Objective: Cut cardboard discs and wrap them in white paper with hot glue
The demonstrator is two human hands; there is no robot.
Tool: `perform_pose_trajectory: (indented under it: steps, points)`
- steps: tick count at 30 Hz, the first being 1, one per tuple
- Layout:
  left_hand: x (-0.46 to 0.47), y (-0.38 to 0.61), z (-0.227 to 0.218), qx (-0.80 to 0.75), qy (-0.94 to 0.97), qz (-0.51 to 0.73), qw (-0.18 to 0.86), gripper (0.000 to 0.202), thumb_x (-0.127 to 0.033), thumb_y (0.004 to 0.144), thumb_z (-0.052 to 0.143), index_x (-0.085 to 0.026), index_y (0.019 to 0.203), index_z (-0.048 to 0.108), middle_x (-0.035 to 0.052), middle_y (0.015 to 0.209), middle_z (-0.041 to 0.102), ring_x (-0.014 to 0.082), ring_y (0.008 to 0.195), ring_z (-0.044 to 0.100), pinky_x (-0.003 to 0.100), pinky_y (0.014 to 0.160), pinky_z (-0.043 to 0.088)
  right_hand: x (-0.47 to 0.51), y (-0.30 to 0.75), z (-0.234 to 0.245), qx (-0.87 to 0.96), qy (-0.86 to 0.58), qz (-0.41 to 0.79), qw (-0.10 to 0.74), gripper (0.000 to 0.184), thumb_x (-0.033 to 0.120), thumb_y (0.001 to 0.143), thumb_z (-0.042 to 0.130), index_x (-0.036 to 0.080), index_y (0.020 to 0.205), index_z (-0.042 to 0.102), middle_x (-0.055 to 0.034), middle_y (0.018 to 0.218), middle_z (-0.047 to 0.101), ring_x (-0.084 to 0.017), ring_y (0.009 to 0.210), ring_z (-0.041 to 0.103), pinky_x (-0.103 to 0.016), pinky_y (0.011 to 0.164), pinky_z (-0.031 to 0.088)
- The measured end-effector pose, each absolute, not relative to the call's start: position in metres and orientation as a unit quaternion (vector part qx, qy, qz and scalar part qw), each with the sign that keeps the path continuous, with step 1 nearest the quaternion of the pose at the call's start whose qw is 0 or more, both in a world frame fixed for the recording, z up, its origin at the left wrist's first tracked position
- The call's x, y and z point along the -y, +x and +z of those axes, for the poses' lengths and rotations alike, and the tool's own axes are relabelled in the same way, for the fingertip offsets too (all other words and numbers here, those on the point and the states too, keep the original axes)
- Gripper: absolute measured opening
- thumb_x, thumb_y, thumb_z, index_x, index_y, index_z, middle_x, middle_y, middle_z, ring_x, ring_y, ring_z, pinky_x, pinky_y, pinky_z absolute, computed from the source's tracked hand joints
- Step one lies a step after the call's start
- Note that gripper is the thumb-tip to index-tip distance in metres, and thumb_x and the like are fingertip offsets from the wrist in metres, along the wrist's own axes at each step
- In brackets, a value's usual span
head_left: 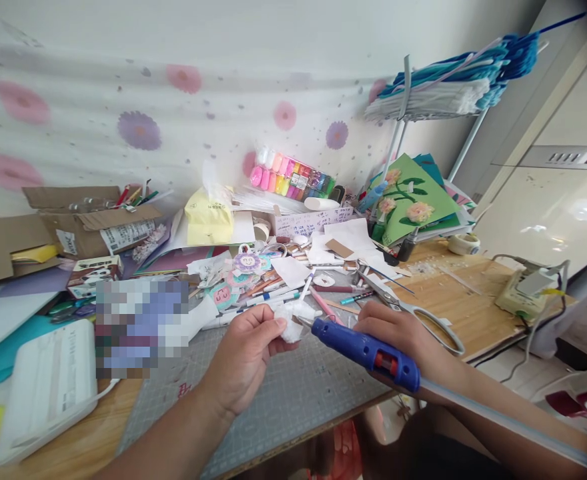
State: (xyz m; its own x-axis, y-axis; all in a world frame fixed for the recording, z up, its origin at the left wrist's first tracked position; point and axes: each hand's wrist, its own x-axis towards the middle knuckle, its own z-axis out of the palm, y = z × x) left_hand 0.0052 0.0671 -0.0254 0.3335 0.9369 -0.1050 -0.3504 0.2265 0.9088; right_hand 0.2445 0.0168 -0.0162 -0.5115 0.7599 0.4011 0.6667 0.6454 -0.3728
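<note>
My left hand [251, 357] pinches a small white fluffy piece [289, 328] between thumb and fingers, above the grey cutting mat [188, 420]. A blue hot glue gun [363, 350] is gripped in my right hand [398, 333], with a long pale glue stick [503, 423] trailing from its back end. The gun's nozzle points left and meets or nearly meets the white piece; whether they touch, I cannot tell. Just past my right hand lies a pair of large scissors [413, 313] with grey handles. Part of my right hand's fingers is hidden behind the gun.
Pens, paper scraps and flower cutouts [247, 261] crowd the table behind the mat. Cardboard boxes [93, 223] and a white corded device [48, 387] stand left. At right are a power strip [521, 293], a tape roll [463, 244] and a rack of pipe cleaners [438, 90].
</note>
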Motion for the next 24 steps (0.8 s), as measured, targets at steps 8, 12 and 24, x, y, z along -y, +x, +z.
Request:
perform_pose_trajectory:
  steps: [8,12,24]
  points:
    - [-0.0666,0.0068,-0.0237,-0.361,0.447,0.458,0.678,0.03,-0.022,0.07,0.072,-0.018,0.056,0.046,-0.0018,0.061,0.057,0.0126,0.062,0.051,0.028,0.062,0.051,-0.0164,0.2369,-0.0172,0.863,-0.428,0.088,0.254,0.018,0.033,0.086,0.048,0.019,0.086,0.06,-0.0063,0.079,0.053,-0.02,0.066,0.053,-0.031,0.058,0.046]
    - [-0.0667,0.0066,-0.0231,-0.365,0.45,0.456,0.676,0.03,-0.022,0.07,0.071,-0.018,0.056,0.045,-0.0022,0.061,0.057,0.0128,0.062,0.051,0.029,0.062,0.051,-0.0158,0.2363,-0.0151,0.858,-0.424,0.081,0.278,0.014,0.032,0.082,0.054,0.019,0.087,0.059,-0.0066,0.08,0.055,-0.02,0.068,0.055,-0.031,0.059,0.047]
    - [-0.0669,0.004,-0.0233,-0.351,0.443,0.471,0.677,0.03,-0.021,0.07,0.071,-0.018,0.055,0.045,-0.0038,0.059,0.057,0.0121,0.061,0.052,0.027,0.061,0.05,-0.0135,0.241,-0.0158,0.845,-0.439,0.104,0.289,0.011,0.028,0.081,0.058,0.018,0.087,0.058,-0.0062,0.081,0.053,-0.02,0.068,0.054,-0.031,0.059,0.047]
